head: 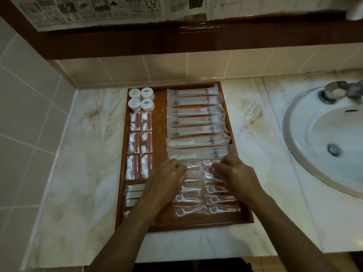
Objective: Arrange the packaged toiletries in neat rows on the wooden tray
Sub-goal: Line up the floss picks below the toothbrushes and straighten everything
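Observation:
The wooden tray (160, 99) lies on the marble counter. Its left side holds round white soap boxes (141, 99), cotton-and-file packets (140, 132) and cotton bud packets (134, 193). Long toothbrush packets (196, 122) are stacked in a column on the right. Below them lie two columns of clear floss pick packets (220, 200). My left hand (167, 179) has bent fingers on the top packet of the left floss column. My right hand (233, 173) pinches the top packet of the right floss column. Both palms hide several packets.
A loose floss pick packet (253, 109) lies on the counter (265, 154) right of the tray. A white sink (306, 134) with a metal tap (341, 91) is at the far right. Tiled walls stand behind and to the left.

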